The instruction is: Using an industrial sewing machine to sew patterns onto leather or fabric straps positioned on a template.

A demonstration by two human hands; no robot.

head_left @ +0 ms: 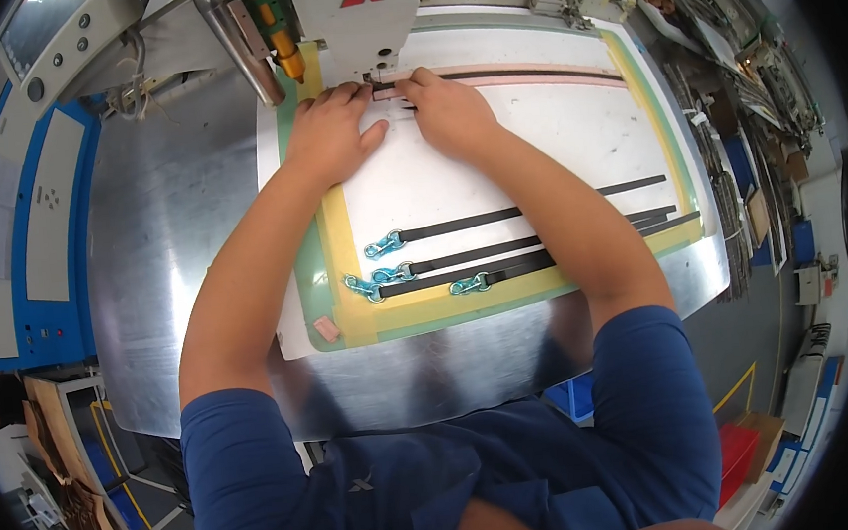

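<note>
Beneath a white machine head (355, 16), my left hand (334, 133) rests with fingertips at the left end of a pink template strip (548, 71), its thumb stretched apart. My right hand (447, 114) has its fingers bent and pressed together on a black strap (509, 73) lying along that strip; the fingertips are partly hidden. Nearer me, several black straps (451, 228) with metal snap hooks (382, 243) in blue wrapping lie on a white board (524, 147) edged in yellow and green tape, some passing under my right forearm.
A metal table (164, 246) surrounds the board. A blue control cabinet (71, 333) stands at left. A metal tube (248, 50) and yellow cylinder (283, 52) hang beside the machine head. Stacked flat materials (732, 191) line the right; red (743, 454) and blue (578, 392) bins sit low.
</note>
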